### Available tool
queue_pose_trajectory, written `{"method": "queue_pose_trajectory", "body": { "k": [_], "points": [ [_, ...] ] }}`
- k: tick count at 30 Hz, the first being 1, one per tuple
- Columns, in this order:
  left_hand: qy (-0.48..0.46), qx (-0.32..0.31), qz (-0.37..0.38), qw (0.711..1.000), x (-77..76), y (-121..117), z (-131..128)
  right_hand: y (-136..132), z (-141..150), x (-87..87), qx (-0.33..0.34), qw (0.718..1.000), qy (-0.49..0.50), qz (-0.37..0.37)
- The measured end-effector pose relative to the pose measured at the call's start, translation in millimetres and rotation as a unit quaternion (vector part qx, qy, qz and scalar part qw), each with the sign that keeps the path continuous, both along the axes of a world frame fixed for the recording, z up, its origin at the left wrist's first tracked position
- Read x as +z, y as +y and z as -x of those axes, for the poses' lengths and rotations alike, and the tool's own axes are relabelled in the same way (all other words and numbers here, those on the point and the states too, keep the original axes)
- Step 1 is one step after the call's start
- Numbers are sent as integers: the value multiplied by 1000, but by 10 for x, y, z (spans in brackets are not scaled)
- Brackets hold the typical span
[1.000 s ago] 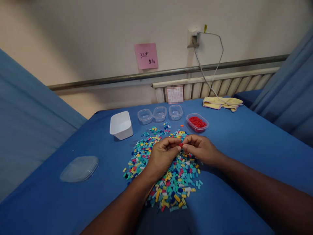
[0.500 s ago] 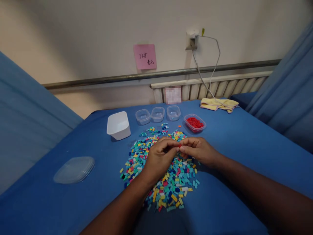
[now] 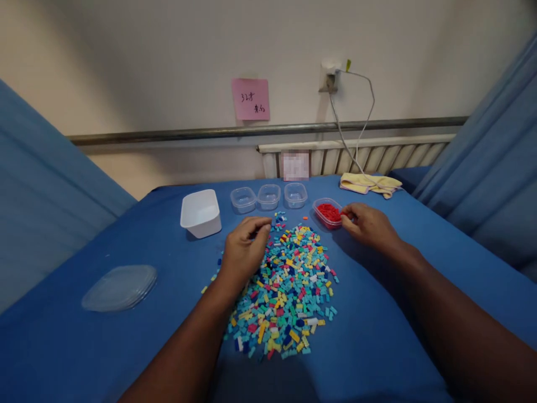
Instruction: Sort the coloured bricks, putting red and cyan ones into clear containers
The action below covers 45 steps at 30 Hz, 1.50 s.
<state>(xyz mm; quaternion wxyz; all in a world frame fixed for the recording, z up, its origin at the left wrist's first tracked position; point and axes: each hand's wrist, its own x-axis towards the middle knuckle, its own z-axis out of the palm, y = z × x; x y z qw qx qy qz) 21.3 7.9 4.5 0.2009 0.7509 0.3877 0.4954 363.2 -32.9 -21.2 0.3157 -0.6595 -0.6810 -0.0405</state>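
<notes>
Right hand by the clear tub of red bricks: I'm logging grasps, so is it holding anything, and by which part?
Cannot be told: the right hand has its fingertips at the rim of the clear tub of red bricks, hiding any brick.

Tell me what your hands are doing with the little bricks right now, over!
Left hand curled over the brick pile. Right hand at the rim of the red-brick tub, fingertips closed; contents unclear. Nothing between them.
</notes>
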Motion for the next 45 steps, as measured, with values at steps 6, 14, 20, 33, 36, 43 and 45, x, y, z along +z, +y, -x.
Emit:
{"method": "queue_pose_trajectory", "body": {
  "k": [6,14,20,33,36,43,45],
  "points": [
    [36,42,-1,998,16,190,195,44,-194,-118,4,995,-90,-28],
    [123,133,63,981,-121,532,683,-61,-9,-207,117,990,-62,-57],
    [-13,131,189,973,-357,709,803,-60,74,-278,111,992,-61,-26],
    [-89,121,210,966,-483,806,781,22,-236,-299,26,997,-56,-54],
    [-87,118,214,966,-493,810,777,31,-512,-329,-28,995,-48,-79],
    [-58,124,216,967,-485,788,776,6,-878,-459,-126,988,-22,-87],
    [-50,125,211,968,-495,792,778,-23,-760,-388,-133,985,-25,-112]
  ]
}}
